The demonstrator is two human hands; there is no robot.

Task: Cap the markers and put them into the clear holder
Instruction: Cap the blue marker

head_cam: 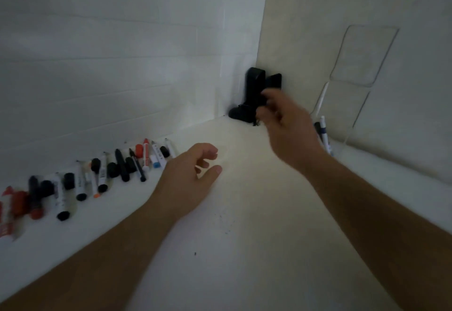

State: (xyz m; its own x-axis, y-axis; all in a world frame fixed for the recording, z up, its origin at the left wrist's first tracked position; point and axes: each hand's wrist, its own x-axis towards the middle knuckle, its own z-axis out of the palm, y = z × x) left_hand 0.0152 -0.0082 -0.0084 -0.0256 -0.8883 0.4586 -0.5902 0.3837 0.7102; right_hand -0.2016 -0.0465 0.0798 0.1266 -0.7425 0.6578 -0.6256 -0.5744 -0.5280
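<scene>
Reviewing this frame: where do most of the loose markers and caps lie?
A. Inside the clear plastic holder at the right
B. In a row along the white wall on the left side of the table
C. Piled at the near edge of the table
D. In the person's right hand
B: the row of black, red and white markers and caps runs along the white wall at left; only a couple of markers stand in the clear plastic holder.

Markers (102, 176) and loose caps, black, red, orange, blue, lie in a row along table's left edge by the wall. Clear holder (342, 120) at right edge, upright, markers inside.
</scene>
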